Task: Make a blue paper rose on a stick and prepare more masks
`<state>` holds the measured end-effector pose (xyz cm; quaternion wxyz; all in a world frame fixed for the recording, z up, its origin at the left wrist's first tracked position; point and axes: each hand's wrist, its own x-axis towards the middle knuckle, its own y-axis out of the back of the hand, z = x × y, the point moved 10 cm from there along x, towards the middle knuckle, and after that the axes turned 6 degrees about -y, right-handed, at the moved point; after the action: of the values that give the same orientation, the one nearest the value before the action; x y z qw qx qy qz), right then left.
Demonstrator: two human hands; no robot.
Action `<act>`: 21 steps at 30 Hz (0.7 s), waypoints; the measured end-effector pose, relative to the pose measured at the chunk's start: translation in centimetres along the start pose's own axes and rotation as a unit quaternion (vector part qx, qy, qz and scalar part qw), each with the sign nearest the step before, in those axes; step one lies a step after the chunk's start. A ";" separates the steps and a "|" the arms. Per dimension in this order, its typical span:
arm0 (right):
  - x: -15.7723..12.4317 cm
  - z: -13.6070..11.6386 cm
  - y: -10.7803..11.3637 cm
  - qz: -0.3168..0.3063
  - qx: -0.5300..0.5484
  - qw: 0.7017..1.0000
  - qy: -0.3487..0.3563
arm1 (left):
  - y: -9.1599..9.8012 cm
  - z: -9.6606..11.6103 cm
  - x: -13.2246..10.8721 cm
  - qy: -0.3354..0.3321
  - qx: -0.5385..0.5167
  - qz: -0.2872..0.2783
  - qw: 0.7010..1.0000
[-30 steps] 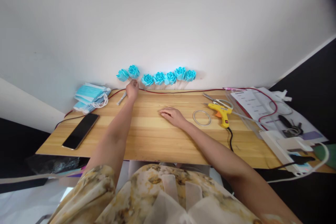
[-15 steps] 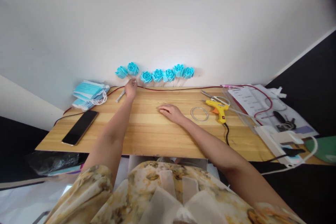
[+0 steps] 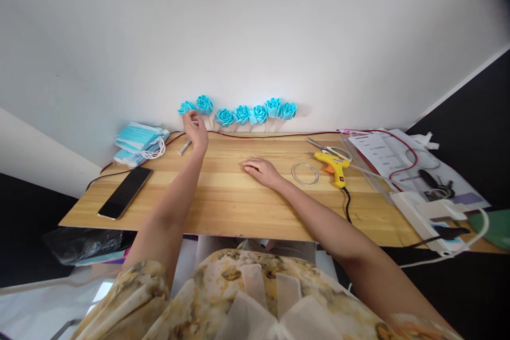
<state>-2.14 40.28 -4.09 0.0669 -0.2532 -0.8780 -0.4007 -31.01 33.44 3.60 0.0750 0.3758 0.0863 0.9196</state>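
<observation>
Along the wall at the back of the wooden table [image 3: 227, 191] stands a row of several blue craft roses [image 3: 241, 114] on thin pale stems. My left hand [image 3: 196, 130] is at the leftmost blue rose [image 3: 186, 107], its fingers closed together at the flower's underside and partly covering it. The stem there is mostly hidden by the hand. Beside it leans a second blue rose [image 3: 204, 104]. A slim grey pen-like stick [image 3: 185, 147] lies under my left wrist. My right hand [image 3: 262, 171] rests on the tabletop, fingers loosely stretched out, holding nothing.
Right of my right hand lie a clear ring-shaped roll [image 3: 305, 173], a yellow glue gun [image 3: 334, 167] and scissors [image 3: 319, 144]. Papers [image 3: 376, 154] and a white power strip [image 3: 424, 223] fill the right end. Face masks [image 3: 137, 141] and a phone [image 3: 125, 193] lie left.
My left hand has moved left and up, from below the second rose to the leftmost one. My right hand stays in place. The view has shifted slightly.
</observation>
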 end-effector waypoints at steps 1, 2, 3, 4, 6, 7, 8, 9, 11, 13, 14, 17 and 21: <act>0.0 0.0 0.0 -0.001 0.001 1.000 0.000 | 0.1 0.8 0.6 -0.025 -0.005 0.004 1.000; 0.0 0.0 0.0 -0.001 0.001 1.000 0.001 | 0.1 1.6 1.1 -0.052 -0.006 -0.001 0.999; 0.0 0.0 -0.1 -0.002 0.002 1.000 0.000 | -0.1 2.5 1.6 -0.078 -0.004 -0.013 0.997; 0.0 0.0 -0.1 -0.002 0.002 1.000 -0.001 | -0.5 3.2 2.0 -0.097 0.003 -0.031 0.995; 0.0 0.0 -0.1 -0.002 0.003 1.000 -0.002 | -1.5 4.3 2.6 -0.119 0.019 -0.069 0.990; 0.0 0.0 -0.1 -0.002 0.004 1.000 -0.003 | -1.9 4.6 2.7 -0.121 0.026 -0.082 0.989; 0.0 0.0 -0.1 -0.002 0.006 1.000 -0.003 | -2.2 4.9 2.9 -0.120 0.032 -0.090 0.988; 0.0 0.0 -0.1 -0.002 0.008 1.000 -0.003 | -2.4 5.2 3.0 -0.115 0.038 -0.090 0.989; 0.0 0.0 -0.1 -0.001 0.011 1.000 -0.003 | -2.6 5.5 3.3 -0.099 0.043 -0.081 0.991; 0.0 0.0 0.0 0.001 0.012 1.000 -0.004 | -2.9 5.5 3.5 -0.076 0.042 -0.072 0.994; 0.0 0.0 0.0 0.001 0.012 1.000 -0.005 | -3.1 5.4 3.6 -0.063 0.040 -0.070 0.995; 0.0 0.0 0.0 0.000 0.010 1.000 -0.010 | -3.5 5.4 4.0 -0.032 0.042 -0.063 0.997; 0.0 0.0 -0.1 -0.005 0.011 1.000 -0.016 | -3.5 6.1 4.1 -0.023 0.076 -0.074 0.994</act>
<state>-2.21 40.20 -4.12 0.0534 -0.2544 -0.8844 -0.3876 -29.39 38.30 9.91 0.1164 0.3936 0.1819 0.8936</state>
